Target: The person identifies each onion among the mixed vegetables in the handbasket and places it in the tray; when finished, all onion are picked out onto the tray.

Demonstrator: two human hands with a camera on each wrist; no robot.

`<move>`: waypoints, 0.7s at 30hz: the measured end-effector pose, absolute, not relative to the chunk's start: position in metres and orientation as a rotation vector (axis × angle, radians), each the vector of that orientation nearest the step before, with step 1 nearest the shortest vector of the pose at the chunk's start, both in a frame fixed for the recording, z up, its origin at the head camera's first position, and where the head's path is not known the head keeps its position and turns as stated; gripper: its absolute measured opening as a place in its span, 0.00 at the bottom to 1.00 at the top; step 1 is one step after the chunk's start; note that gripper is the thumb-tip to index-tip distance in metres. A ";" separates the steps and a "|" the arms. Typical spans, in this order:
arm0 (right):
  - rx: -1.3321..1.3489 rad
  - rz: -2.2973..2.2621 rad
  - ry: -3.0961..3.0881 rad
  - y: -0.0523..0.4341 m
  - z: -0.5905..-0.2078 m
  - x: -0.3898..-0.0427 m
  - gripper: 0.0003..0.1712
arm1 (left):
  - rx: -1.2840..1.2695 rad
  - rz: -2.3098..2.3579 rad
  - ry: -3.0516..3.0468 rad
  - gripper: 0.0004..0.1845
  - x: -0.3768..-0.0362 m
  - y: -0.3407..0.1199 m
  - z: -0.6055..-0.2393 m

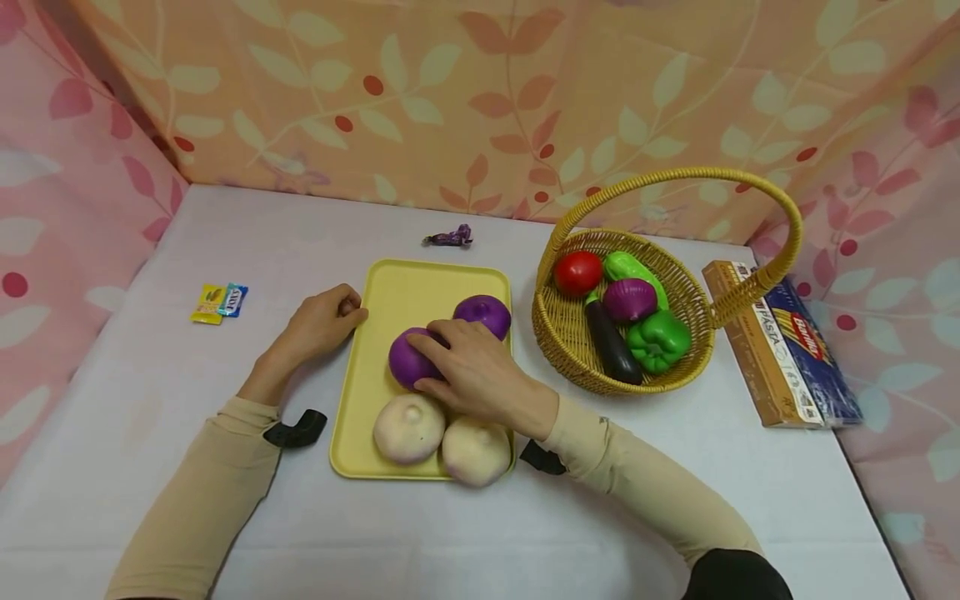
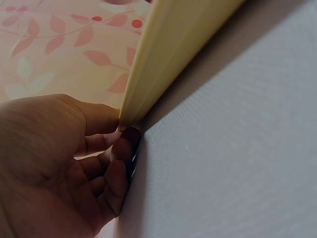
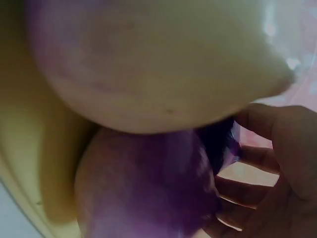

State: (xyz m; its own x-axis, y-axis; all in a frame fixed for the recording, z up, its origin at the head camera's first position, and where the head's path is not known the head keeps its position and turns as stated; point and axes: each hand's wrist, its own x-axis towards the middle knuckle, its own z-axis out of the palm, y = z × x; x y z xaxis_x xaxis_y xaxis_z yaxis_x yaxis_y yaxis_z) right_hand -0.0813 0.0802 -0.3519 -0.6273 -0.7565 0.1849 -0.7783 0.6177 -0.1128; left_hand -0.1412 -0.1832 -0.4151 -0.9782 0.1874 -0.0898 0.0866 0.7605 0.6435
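"Fingers of the right hand [image 1: 482, 371], what do they do?"

"They bend around the smooth round purple onion [image 1: 407, 360], opened only to its width. It is within the yellow rectangular tray [image 1: 401, 292], just beside a whitish round turnip [image 1: 408, 429]."

"How to work well?"

"The left hand [image 1: 321, 323] pinches the tray's edge, which should keep it steady. I would handle the onion gently, not to roll the turnip."

"And its look?"

"Deep purple, nearly ball-shaped, partly hidden by the hand."
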 end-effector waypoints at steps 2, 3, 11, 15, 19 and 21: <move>1.312 0.247 -2.757 0.080 -0.356 -0.081 0.29 | 0.217 1.012 2.805 0.13 -0.141 -0.183 -0.414; 1.315 0.229 -2.779 0.080 -0.357 -0.081 0.29 | 0.218 1.010 2.803 0.13 -0.141 -0.183 -0.414; 1.314 0.211 -2.795 0.081 -0.361 -0.079 0.29 | 0.212 1.007 2.810 0.13 -0.140 -0.181 -0.411; 1.311 0.221 -2.794 0.082 -0.360 -0.078 0.30 | 0.215 1.010 2.806 0.13 -0.140 -0.181 -0.411; 1.299 0.233 -2.802 0.084 -0.358 -0.078 0.30 | 0.213 1.006 2.811 0.13 -0.140 -0.181 -0.412; 1.279 0.270 -2.799 0.087 -0.355 -0.078 0.30 | 0.213 1.005 2.810 0.13 -0.140 -0.181 -0.412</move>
State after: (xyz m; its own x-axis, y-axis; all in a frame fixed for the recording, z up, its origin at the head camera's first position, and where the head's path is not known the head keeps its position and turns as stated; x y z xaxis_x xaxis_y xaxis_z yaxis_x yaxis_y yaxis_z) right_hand -0.0776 0.0871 -0.3551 -0.6561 -0.7451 0.1200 -0.7543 0.6422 -0.1362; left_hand -0.1400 -0.1807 -0.4123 -0.9788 0.1828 -0.0925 0.0827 0.7657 0.6378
